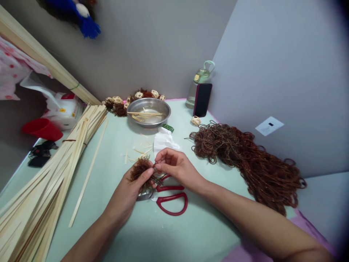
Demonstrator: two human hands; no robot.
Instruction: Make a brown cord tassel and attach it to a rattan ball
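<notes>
The left hand [132, 189] is half closed around a tuft of brown yarn [140, 169], which is pressed between the thumb and the fingers behind it. Those fingers are largely hidden by the tuft, so their exact placing cannot be told. The thumb and forefinger of the right hand [178, 168] are brought nearly together at the tuft's right edge; a thin dark strand seems to be pinched there, but it is too fine to be made out clearly. The blades of the red-handled scissors [186, 204] are mostly covered by the left hand and the tuft, and their farther loop is overlapped by the right hand. The near end of a crumpled white paper [163, 140] is also covered. A bundle of pale flat strips [51, 182] is cut off by the frame's left and bottom edges, as are both forearms at the bottom.

The tuft is held above the scissors, inside the left hand's curl and just left of the right fingertips. A metal bowl [168, 111] is set beyond both hands, and a brown yarn skein [261, 171] is laid to the right, apart from them.
</notes>
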